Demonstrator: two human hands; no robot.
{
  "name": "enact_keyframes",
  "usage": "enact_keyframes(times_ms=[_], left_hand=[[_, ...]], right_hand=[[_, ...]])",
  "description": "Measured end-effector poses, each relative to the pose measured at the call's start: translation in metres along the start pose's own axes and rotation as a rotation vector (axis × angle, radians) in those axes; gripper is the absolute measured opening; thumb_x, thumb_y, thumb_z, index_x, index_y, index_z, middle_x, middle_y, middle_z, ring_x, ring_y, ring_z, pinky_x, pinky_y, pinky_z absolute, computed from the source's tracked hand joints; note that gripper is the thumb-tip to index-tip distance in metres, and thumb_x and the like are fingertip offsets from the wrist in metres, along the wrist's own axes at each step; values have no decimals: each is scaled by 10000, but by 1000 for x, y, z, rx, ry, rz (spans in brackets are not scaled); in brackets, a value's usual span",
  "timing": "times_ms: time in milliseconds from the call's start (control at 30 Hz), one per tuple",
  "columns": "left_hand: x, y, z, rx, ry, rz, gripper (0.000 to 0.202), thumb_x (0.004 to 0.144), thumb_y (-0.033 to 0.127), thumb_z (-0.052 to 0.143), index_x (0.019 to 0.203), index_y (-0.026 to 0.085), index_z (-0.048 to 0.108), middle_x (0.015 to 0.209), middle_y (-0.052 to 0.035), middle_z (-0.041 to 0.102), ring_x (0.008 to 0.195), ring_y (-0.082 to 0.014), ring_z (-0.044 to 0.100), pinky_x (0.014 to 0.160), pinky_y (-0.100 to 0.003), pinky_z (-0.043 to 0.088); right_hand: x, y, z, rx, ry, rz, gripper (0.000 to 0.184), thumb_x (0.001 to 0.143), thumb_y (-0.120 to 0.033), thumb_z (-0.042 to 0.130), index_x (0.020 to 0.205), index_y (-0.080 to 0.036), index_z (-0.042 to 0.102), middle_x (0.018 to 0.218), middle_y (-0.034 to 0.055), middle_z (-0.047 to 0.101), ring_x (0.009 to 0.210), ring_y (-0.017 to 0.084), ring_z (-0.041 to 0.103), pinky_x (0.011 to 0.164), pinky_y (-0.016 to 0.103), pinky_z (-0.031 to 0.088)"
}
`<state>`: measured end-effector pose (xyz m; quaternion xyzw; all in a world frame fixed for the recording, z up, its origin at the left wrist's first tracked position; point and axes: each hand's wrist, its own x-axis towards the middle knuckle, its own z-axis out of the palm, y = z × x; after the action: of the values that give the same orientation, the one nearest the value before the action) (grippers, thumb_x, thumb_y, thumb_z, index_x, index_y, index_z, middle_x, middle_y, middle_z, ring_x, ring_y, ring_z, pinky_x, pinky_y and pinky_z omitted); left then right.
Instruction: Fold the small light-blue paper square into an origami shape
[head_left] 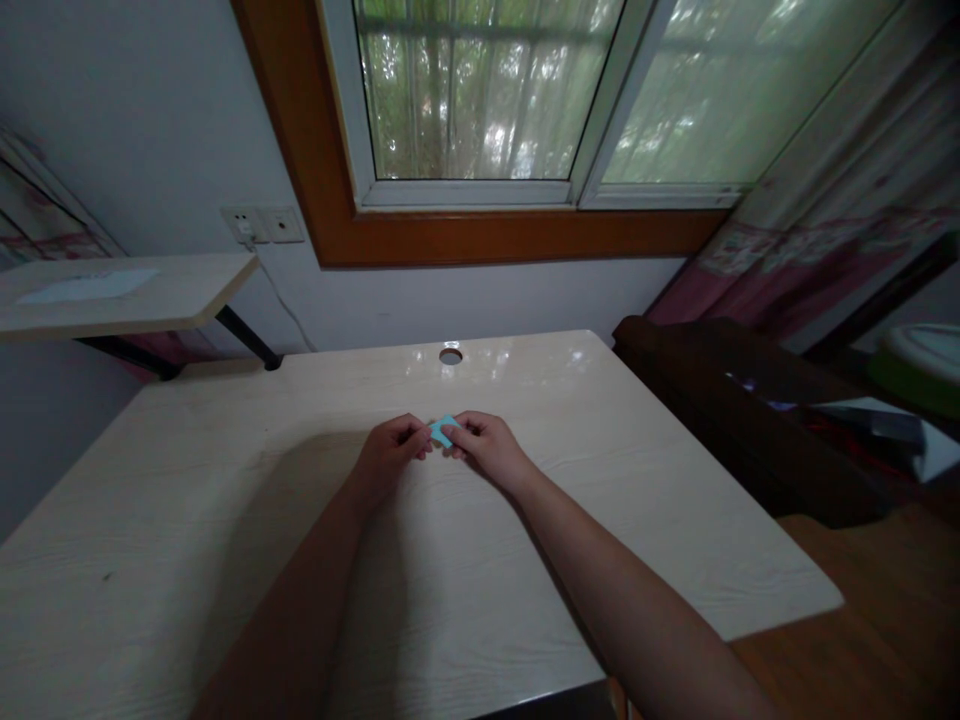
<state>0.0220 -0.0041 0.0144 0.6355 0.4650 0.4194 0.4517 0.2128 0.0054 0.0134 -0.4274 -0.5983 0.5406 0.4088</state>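
Note:
A small light-blue piece of paper (442,431), seemingly folded, is held between my two hands just above the desk. My left hand (395,449) pinches its left edge between thumb and fingers. On the other side, my right hand (484,445) grips it with the thumb lying across its face. The fingers partly cover the paper, so its full shape is hidden. Beneath both hands is a pale wood-grain desk (480,560).
A raised shelf (112,318) on black legs stands at the desk's back left, with a white sheet (90,286) on it. Near the back edge is a round cable hole (451,357). Dark furniture (742,420) holding various items stands to the right.

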Motion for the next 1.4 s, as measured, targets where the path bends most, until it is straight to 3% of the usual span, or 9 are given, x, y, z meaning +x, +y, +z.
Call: enact_keyframes(times_ms=[433, 533, 633, 967, 1400], left_hand=[[2, -4, -1, -16, 115, 36, 218, 831, 381, 609, 811, 165, 622, 698, -13, 649, 641, -137, 579, 623, -235, 458], [3, -2, -1, -1, 81, 45, 221, 804, 373, 654, 879, 165, 644, 758, -16, 658, 674, -138, 587, 609, -221, 442], [3, -1, -1, 73, 3, 43, 219, 802, 374, 663, 829, 157, 669, 735, -13, 653, 672, -136, 579, 622, -222, 433], [0, 5, 2, 1, 46, -79, 258, 814, 402, 650, 766, 151, 686, 631, -10, 660, 603, -132, 593, 608, -230, 457], [1, 7, 1, -185, 89, -174, 244, 770, 385, 703, 744, 142, 716, 676, -48, 715, 582, -139, 632, 584, -243, 508]], right_hand=[[2, 3, 1, 88, 53, -29, 315, 788, -478, 675, 788, -163, 682, 611, 0, 636, 528, 107, 528, 555, 237, 412], [2, 5, 2, 25, 37, -47, 306, 808, -468, 658, 787, -163, 683, 602, -6, 615, 527, 105, 514, 542, 231, 390], [1, 6, 2, -80, 16, -97, 305, 848, -462, 618, 823, -166, 685, 612, -5, 608, 552, 111, 522, 544, 225, 384], [-1, 7, 4, -327, 89, -227, 304, 942, -441, 498, 837, -188, 631, 641, -2, 608, 627, 130, 562, 640, 238, 431], [2, 11, 4, -224, 137, -166, 240, 926, -365, 504, 794, -191, 602, 639, -5, 602, 598, 129, 544, 601, 242, 412]])
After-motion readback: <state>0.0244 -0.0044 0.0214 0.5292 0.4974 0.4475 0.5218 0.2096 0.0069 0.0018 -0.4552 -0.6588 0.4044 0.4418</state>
